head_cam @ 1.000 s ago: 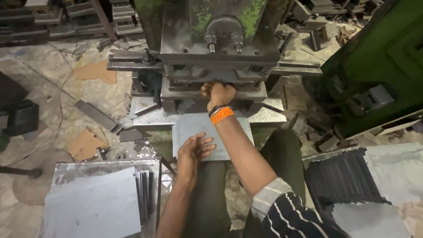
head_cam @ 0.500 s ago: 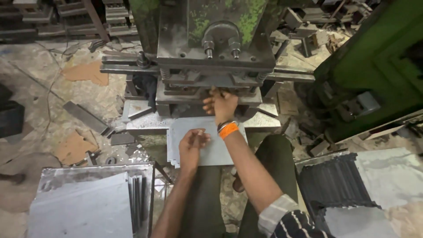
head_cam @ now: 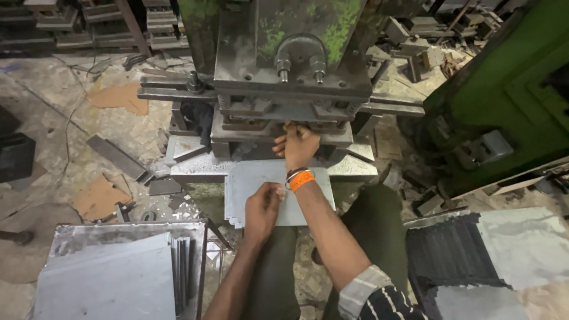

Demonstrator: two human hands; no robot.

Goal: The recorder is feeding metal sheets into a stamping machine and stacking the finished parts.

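Since the frame 1 second back, our left hand [head_cam: 262,207] has slid a little toward the near left part of the sheets [head_cam: 261,184], and our view has dipped slightly; the right hand [head_cam: 299,145] has hardly shifted from the mouth of the press [head_cam: 290,77].

We see the right hand, with an orange band [head_cam: 301,179] at the wrist, reaching in under the press head with its fingers curled toward the die. It looks closed on something at the die's front edge, but we cannot tell what it grips, since the fingertips are hidden in the shadow there. Our left hand lies on the grey sheets with fingers bent and pinching lightly at the top 1, so we judge it is holding or steadying that sheet rather than lying flat and wide.

The sheets sit on the press table just in front of the die, a small fanned stack, their left edges stepped. They lie between our knees and the machine.

As for progress, we judge the work to be mid-cycle. To our left stands a metal bin [head_cam: 118,272] with flat sheets and several upright ones; to our right lies a dark stack [head_cam: 450,255] of ridged pieces beside more grey plate. Which pile is finished stock and which is waiting, we cannot tell. No sheet visibly sits under the head yet, so feeding the next 1 seems left to do.
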